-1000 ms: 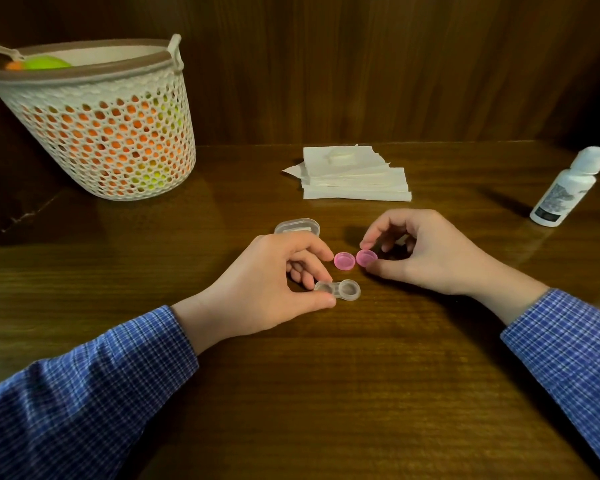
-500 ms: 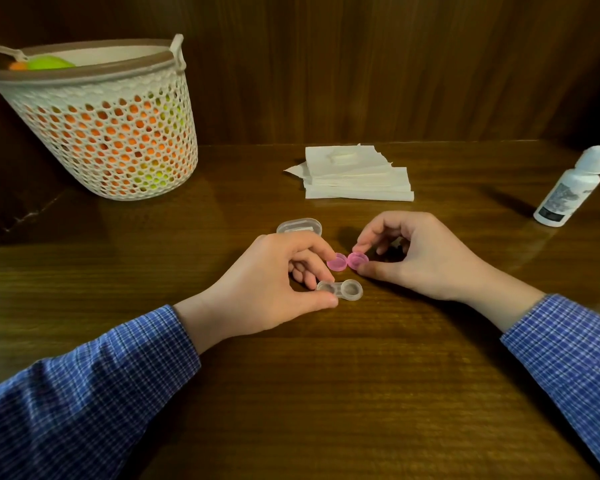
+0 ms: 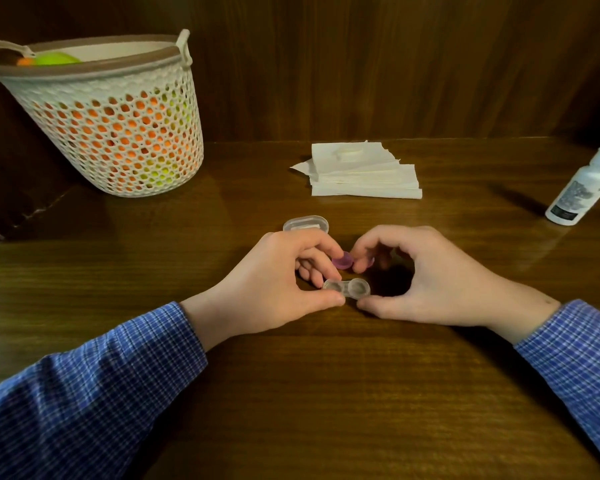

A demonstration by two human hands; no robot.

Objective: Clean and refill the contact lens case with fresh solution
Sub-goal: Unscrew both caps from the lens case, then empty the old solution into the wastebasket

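Note:
The clear two-well lens case (image 3: 347, 288) lies open on the wooden table (image 3: 326, 393). My left hand (image 3: 274, 289) pinches its left well between thumb and fingers. My right hand (image 3: 430, 282) arches over the right end: its thumb touches the right well's near edge, and its curled index finger comes down just behind that well. Two pink caps lie just behind the case. One cap (image 3: 342, 261) is by my left fingertips; the other cap (image 3: 370, 260) is half hidden by my right index finger.
A small clear plastic container (image 3: 305, 224) sits behind my left hand. A stack of white tissues (image 3: 364, 174) lies further back. A white solution bottle (image 3: 582, 188) stands at the far right. A white mesh basket (image 3: 111, 133) with coloured items stands at the back left.
My right hand slid its pink cap left beside the other cap. Its thumb then dropped from the cap to the right end of the lens case. My left hand kept hold of the case.

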